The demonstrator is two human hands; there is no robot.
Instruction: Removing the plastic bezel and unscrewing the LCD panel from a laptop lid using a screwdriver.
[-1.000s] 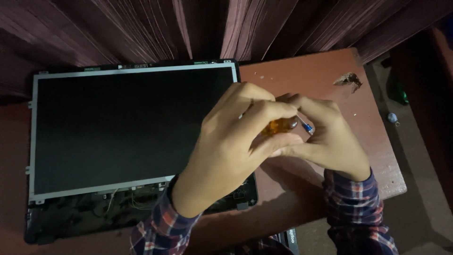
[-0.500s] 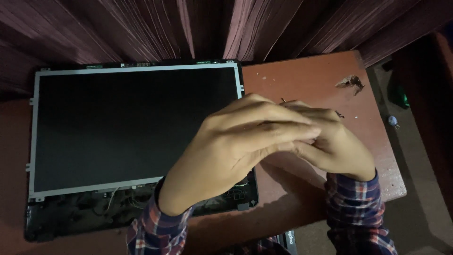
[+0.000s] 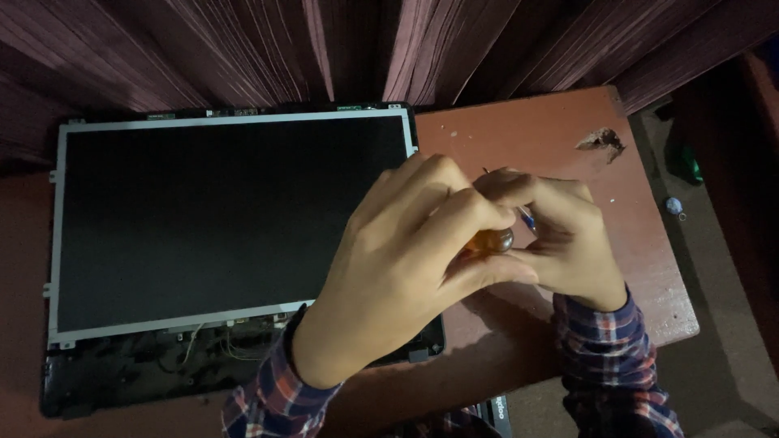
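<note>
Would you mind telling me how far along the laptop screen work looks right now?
Done: the bezel is off, baring the LCD panel and its metal frame. In hand: both hands, left hand and right hand, grip an orange-handled screwdriver. Left: the panel lies in its lid, wires exposed below.

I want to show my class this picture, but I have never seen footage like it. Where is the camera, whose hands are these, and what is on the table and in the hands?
The camera sits on a person's head and looks down, so both hands are that person's own, in checked shirt sleeves. There is no machine, only bare hands.

On the reddish table lies an opened laptop lid: a dark flat screen panel in a thin metal frame, with loose wires along its near edge. A chipped spot marks the table's far right corner. Dark curtains hang behind.

The left hand and right hand meet over the table, beside the screen's right edge. Between them is a small tool with an amber handle, probably a screwdriver; its tip is hidden, and so is which hand does the gripping.
</note>
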